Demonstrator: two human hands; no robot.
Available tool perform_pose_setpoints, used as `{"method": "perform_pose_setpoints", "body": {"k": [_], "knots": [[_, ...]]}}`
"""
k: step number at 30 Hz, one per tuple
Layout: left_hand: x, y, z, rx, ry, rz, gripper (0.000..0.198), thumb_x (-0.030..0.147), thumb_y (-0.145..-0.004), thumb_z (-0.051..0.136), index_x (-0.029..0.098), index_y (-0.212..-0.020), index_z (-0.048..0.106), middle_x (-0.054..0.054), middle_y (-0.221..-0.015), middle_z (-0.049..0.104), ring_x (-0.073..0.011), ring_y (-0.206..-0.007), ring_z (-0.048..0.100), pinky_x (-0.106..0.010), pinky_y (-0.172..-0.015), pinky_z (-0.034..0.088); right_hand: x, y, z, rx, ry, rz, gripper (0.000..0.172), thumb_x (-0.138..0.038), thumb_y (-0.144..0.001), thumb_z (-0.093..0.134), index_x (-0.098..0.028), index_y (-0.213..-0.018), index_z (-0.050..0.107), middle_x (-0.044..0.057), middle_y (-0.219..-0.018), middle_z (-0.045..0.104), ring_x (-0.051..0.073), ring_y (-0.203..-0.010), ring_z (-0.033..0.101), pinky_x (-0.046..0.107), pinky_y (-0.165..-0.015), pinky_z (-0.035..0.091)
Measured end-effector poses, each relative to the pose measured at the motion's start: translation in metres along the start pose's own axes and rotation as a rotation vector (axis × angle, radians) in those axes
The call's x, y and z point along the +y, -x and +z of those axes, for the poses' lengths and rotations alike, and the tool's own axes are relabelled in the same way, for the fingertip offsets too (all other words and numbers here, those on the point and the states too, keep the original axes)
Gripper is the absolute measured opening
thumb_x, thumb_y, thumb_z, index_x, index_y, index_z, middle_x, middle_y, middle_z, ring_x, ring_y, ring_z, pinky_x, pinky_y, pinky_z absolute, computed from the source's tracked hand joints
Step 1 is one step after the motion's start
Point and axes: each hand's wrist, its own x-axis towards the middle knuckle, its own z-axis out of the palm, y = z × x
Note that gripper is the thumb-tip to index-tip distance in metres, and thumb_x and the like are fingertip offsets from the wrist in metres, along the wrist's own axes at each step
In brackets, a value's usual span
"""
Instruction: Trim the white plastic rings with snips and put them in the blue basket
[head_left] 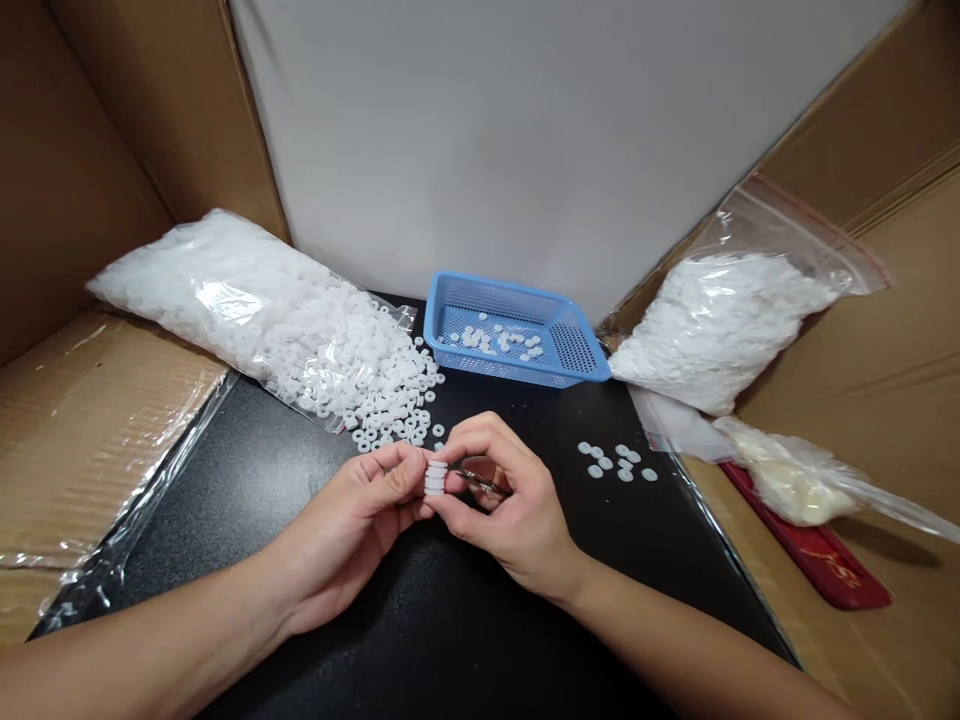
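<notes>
The white stack point(435, 478) is between the two hands, touching both, so neither hand is clearly nearer. From the left hand point(352, 510) it lies just to the right, at the fingertips; from the right hand point(517, 505) it lies just to the left. It consists of several thin round pieces set face to face, and its long axis goes from the near side to the far side, across the line between the hands. The left hand is closed in a pinch on the stack's left side. The right hand is closed too, with its thumb at the near end and its forefinger at the far end; it also keeps a dark metal tool point(487, 485) inside its curled fingers, and I cannot tell which kind.

Beyond the left hand, a clear bag point(225, 300) is full of white rings, and loose rings point(390, 400) lie at its mouth on the black surface point(450, 640). Beyond the right hand, a blue basket point(517, 375) contains some scattered white discs point(480, 340). To the right of this hand, a few more discs point(624, 463) lie flat. Farther right, a zip bag point(720, 330) is packed with white pieces, and nearer is a small bag point(802, 480) with pale yellow contents.
</notes>
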Motion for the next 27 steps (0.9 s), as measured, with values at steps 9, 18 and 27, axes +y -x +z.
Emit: {"method": "perform_pose_setpoints", "body": {"k": [9,18,27], "knots": [[0.0018,0.0004,-0.0012,-0.087,0.022,-0.012,0.021,0.024,-0.076,0.088,0.017,-0.088,0.073,-0.004,-0.078,0.08,-0.012,-0.076,0.071,-0.02,-0.079,0.054,-0.0016,0.0015,-0.0038,-0.07,-0.221,0.152,0.025,-0.018,-0.075,0.083,-0.025,-0.094,0.068,0.001,-0.1,0.05,0.007,-0.065,0.05,0.018,-0.047,0.034],[0.0041,0.0009,0.0015,-0.033,0.003,0.018,0.02,0.022,-0.075,0.089,0.016,-0.083,0.073,-0.002,-0.074,0.079,-0.0098,-0.073,0.069,-0.016,-0.073,0.053,-0.0028,0.0014,-0.0036,-0.076,-0.179,0.147,0.023,-0.02,-0.076,0.079,-0.024,-0.094,0.066,0.002,-0.101,0.051,0.008,-0.063,0.048,0.02,-0.045,0.034],[0.0046,0.0019,0.0017,-0.107,0.001,0.033,0.022,0.027,-0.078,0.087,0.017,-0.092,0.072,-0.003,-0.079,0.08,-0.0118,-0.078,0.073,-0.019,-0.078,0.055,-0.0031,0.0029,-0.004,-0.111,-0.278,0.169,0.024,-0.017,-0.074,0.078,-0.025,-0.093,0.065,0.002,-0.104,0.05,0.006,-0.064,0.05,0.019,-0.051,0.044]]}}
